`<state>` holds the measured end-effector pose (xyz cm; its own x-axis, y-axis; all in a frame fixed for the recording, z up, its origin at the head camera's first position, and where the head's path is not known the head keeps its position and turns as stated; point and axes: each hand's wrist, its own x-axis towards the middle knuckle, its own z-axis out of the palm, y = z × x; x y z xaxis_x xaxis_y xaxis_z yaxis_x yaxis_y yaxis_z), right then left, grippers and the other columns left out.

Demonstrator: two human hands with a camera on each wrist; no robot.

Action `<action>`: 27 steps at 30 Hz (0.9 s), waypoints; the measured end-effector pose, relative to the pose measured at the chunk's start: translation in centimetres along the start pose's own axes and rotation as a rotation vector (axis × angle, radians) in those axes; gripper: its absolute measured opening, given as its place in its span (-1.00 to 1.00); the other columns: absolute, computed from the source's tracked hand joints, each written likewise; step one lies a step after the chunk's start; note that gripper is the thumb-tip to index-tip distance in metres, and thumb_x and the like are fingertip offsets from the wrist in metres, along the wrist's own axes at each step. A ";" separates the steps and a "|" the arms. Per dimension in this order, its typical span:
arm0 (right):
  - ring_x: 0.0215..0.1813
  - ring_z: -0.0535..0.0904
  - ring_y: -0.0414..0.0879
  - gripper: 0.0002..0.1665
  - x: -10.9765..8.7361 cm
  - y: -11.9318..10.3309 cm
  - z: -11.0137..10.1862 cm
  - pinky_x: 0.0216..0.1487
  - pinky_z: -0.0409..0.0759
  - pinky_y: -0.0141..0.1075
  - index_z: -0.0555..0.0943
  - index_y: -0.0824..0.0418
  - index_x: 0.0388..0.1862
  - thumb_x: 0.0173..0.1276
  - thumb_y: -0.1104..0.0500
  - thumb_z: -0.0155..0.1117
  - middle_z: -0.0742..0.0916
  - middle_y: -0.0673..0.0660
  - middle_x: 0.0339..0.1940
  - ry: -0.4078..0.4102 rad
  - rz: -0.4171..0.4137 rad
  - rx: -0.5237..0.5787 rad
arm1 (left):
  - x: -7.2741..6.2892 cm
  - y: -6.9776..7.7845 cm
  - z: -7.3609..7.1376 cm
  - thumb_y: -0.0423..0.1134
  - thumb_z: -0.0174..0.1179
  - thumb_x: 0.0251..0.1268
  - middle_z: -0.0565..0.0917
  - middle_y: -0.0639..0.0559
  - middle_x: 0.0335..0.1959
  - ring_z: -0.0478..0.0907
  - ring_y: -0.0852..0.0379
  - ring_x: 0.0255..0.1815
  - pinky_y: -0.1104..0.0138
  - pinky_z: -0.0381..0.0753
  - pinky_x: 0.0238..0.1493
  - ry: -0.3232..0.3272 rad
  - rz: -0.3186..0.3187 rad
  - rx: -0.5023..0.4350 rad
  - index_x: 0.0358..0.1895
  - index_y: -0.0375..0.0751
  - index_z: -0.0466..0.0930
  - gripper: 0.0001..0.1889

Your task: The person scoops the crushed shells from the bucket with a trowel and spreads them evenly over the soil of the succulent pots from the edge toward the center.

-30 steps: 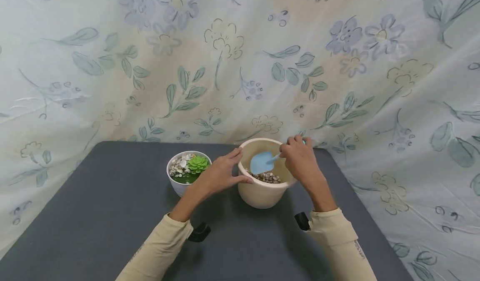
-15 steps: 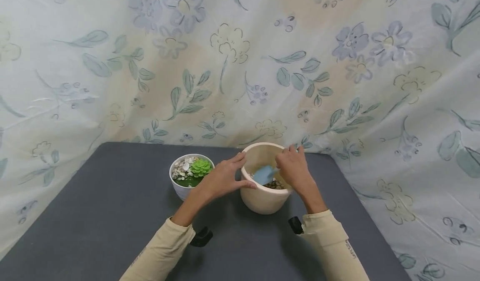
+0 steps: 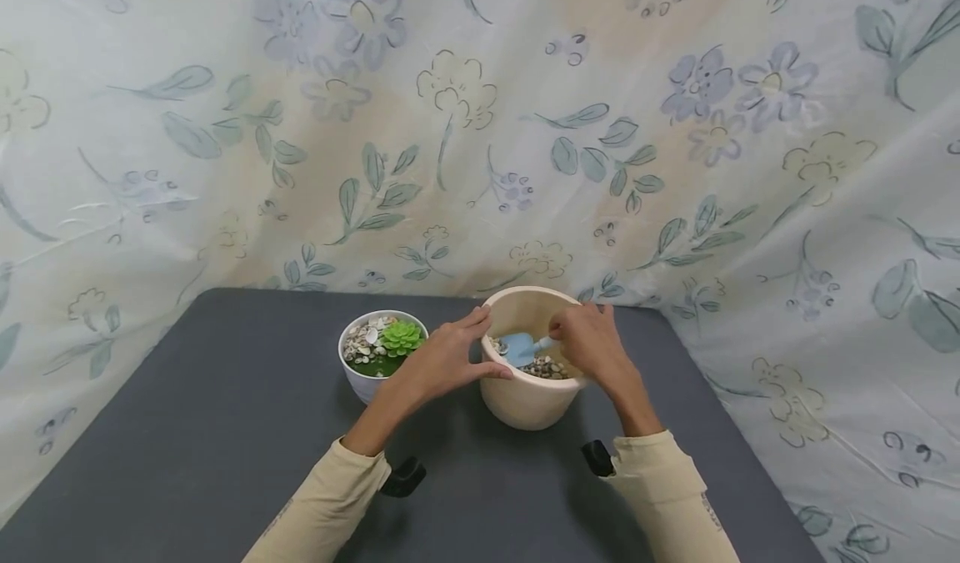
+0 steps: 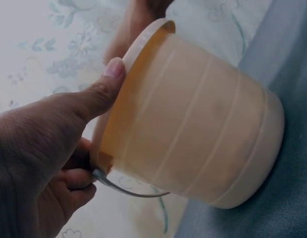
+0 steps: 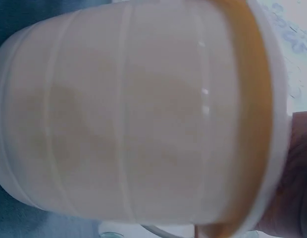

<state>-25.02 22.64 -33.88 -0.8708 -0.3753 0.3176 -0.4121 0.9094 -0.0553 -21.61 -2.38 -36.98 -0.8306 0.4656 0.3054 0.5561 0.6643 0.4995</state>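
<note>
A cream bucket [image 3: 528,404] stands on the table with pebbles [image 3: 546,369] at its bottom. My left hand [image 3: 448,350] holds the bucket's left rim. In the left wrist view its thumb lies on the rim, and the other fingers curl near a grey wire handle [image 4: 128,192]. Inside the bucket, a light blue toy shovel [image 3: 519,349] has its blade low at the left, by the pebbles. My right hand [image 3: 592,342] grips its handle above the right rim. The bucket's wall [image 5: 133,114] fills most of the right wrist view, blurred.
Left of the bucket is a white bowl [image 3: 363,384] with shells, stones and a green succulent [image 3: 402,338]; my left forearm passes close by it. The dark grey table [image 3: 225,429] meets a floral cloth [image 3: 480,129] at the back.
The shovel has gone down from the upper bucket into the pebbles, its blade now flatter and further left. My right hand lowered with it; my left hand keeps its hold.
</note>
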 end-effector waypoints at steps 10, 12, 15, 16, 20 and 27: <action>-0.21 0.67 0.16 -0.86 -1.5 1.5 -2.1 -0.17 0.36 0.04 0.86 0.19 -0.18 0.41 0.31 0.39 0.87 0.18 -0.25 0.086 0.076 0.096 | -0.1 0.1 -0.2 0.26 0.42 0.23 0.23 -0.17 0.68 0.41 -0.27 0.56 -0.08 0.54 0.45 -0.020 -0.015 0.007 0.60 -0.20 0.31 -0.02; -0.20 0.67 0.18 -0.86 -1.7 1.8 -2.5 -0.16 0.37 0.06 0.86 0.20 -0.19 0.41 0.32 0.39 0.87 0.20 -0.24 0.104 0.093 0.098 | -0.1 0.2 -0.2 0.26 0.42 0.23 0.23 -0.17 0.69 0.41 -0.28 0.56 -0.09 0.54 0.45 -0.018 -0.018 0.002 0.60 -0.21 0.31 -0.02; -0.16 0.65 0.21 -0.86 -2.1 2.2 -3.0 -0.11 0.37 0.12 0.85 0.22 -0.19 0.40 0.34 0.39 0.86 0.23 -0.23 0.117 0.120 0.095 | 0.0 0.2 -0.2 0.26 0.42 0.24 0.22 -0.17 0.69 0.40 -0.27 0.57 -0.09 0.53 0.46 -0.019 -0.021 0.005 0.60 -0.24 0.29 0.00; -0.15 0.64 0.21 -0.87 -2.3 2.3 -3.2 -0.10 0.37 0.14 0.85 0.22 -0.19 0.40 0.34 0.39 0.86 0.24 -0.23 0.117 0.130 0.093 | 0.0 0.2 -0.2 0.26 0.42 0.24 0.22 -0.17 0.69 0.39 -0.27 0.57 -0.09 0.52 0.47 -0.020 -0.022 0.008 0.60 -0.25 0.29 0.00; -0.13 0.60 0.23 -0.86 -2.8 2.5 -3.9 -0.05 0.36 0.19 0.85 0.23 -0.16 0.40 0.35 0.40 0.83 0.28 -0.20 0.112 0.164 0.093 | -0.1 0.3 -0.2 0.27 0.41 0.24 0.19 -0.17 0.70 0.34 -0.27 0.61 -0.11 0.49 0.50 -0.025 -0.032 0.015 0.62 -0.26 0.25 0.02; -0.09 0.56 0.25 -0.86 -3.6 2.5 -4.8 -0.07 0.34 0.17 0.84 0.25 -0.17 0.40 0.36 0.38 0.82 0.31 -0.17 0.124 0.191 0.084 | -0.3 0.3 -0.2 0.25 0.39 0.28 0.17 -0.19 0.71 0.29 -0.25 0.64 -0.11 0.45 0.53 -0.012 -0.016 0.022 0.64 -0.28 0.19 0.03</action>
<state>-21.65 27.17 -30.58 -0.8977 -0.1688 0.4070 -0.2686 0.9419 -0.2019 -21.20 -2.39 -36.77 -0.8390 0.4621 0.2874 0.5434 0.6844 0.4861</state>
